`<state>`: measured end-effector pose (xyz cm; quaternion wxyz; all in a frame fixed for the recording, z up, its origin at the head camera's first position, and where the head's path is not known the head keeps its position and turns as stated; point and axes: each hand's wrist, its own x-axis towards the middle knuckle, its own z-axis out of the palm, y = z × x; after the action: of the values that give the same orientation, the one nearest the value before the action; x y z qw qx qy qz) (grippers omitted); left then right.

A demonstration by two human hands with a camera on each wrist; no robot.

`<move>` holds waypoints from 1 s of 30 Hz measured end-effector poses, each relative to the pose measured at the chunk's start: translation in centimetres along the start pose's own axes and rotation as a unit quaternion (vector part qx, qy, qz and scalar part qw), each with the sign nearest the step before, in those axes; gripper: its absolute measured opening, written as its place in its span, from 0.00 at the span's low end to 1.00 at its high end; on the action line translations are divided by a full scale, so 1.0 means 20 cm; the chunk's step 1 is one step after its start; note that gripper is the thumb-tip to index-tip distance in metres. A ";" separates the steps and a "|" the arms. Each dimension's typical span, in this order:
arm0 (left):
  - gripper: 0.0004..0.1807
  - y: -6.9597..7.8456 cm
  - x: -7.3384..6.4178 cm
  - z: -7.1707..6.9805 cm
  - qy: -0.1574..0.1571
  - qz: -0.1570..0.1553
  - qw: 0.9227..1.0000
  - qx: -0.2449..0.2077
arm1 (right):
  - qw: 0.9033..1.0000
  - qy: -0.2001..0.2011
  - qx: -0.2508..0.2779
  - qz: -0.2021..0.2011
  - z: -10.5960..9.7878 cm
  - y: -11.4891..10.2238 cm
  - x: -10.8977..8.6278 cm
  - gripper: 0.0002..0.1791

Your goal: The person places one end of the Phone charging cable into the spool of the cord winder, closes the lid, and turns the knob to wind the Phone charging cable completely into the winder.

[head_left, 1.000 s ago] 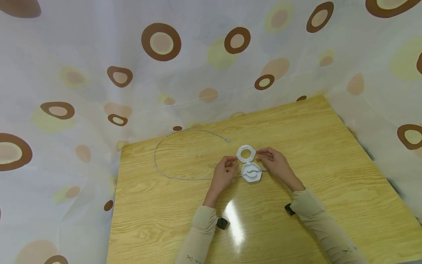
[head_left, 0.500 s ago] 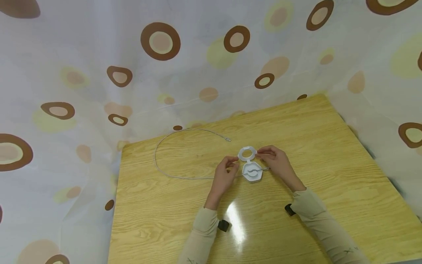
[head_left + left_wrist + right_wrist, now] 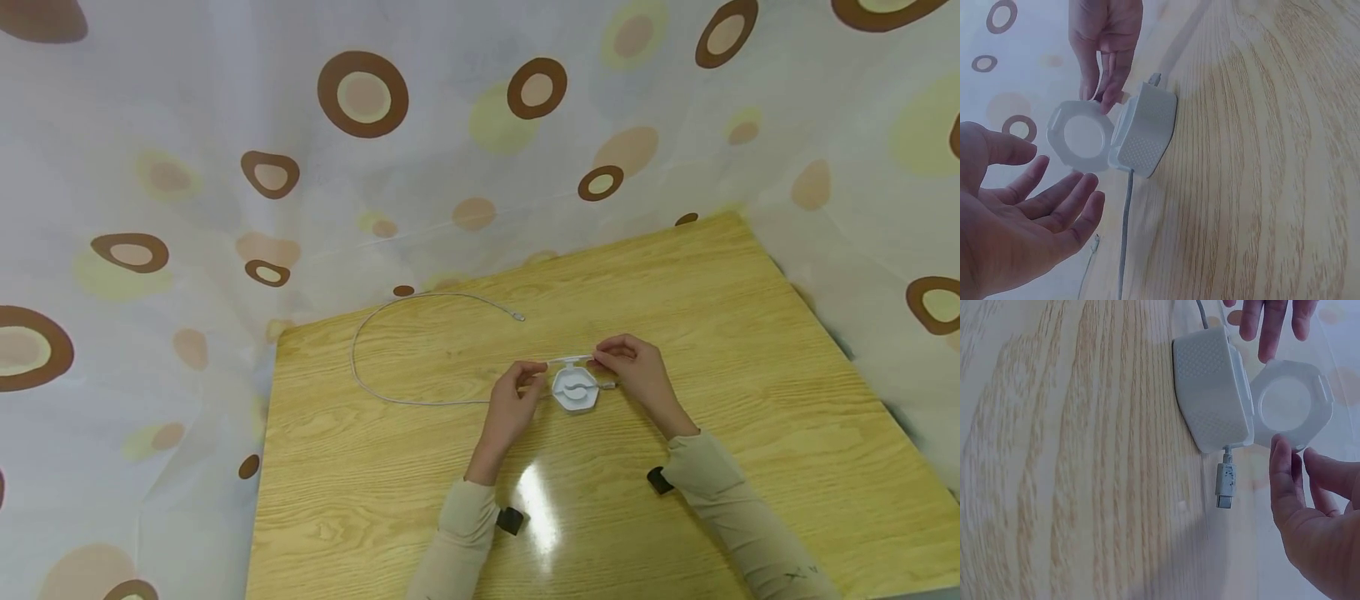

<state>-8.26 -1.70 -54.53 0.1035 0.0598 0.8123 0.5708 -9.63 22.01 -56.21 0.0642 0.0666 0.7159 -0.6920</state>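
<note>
A white hexagonal cable case (image 3: 576, 398) sits on the table, its hinged ring-shaped lid (image 3: 1285, 403) standing upright, nearly edge-on in the head view. My left hand (image 3: 512, 402) touches the lid's left edge with a fingertip; in the left wrist view its fingers are loosely spread and the thumb is apart. At the opposite edge my right hand (image 3: 636, 375) holds the lid lightly between fingertips and thumb. A thin cable (image 3: 1125, 231) runs through the case. Its USB-C plug (image 3: 1225, 486) sticks out a short way on the right side.
The rest of the cable (image 3: 354, 350) curves over the table's left side, its other plug (image 3: 518, 316) lying behind the case. Patterned sheeting (image 3: 480, 142) rises along the wooden table's (image 3: 750, 333) back and sides. Each wrist carries a small black camera (image 3: 510, 521).
The lid has swung up from lying open behind the case to standing upright. Both hands have moved with its edges, slightly toward the person; the case and cable stay in place.
</note>
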 end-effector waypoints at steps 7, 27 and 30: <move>0.15 -0.01 -0.01 0.01 0.000 -0.007 1.000 -0.003 | 0.999 0.001 -0.025 0.026 -0.02 0.01 0.00 0.20; 0.16 0.02 -0.08 0.02 -0.039 -0.012 0.999 -0.021 | 0.996 -0.026 -0.031 0.080 0.00 0.04 -0.02 0.21; 0.16 0.02 -0.08 0.02 -0.041 -0.009 0.999 -0.025 | 0.996 -0.019 -0.037 0.080 0.00 0.04 -0.02 0.20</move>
<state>-6.55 -1.58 -54.10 0.1434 0.0731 0.7935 0.5869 -9.05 21.98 -57.02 0.1352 0.1076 0.7322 -0.6588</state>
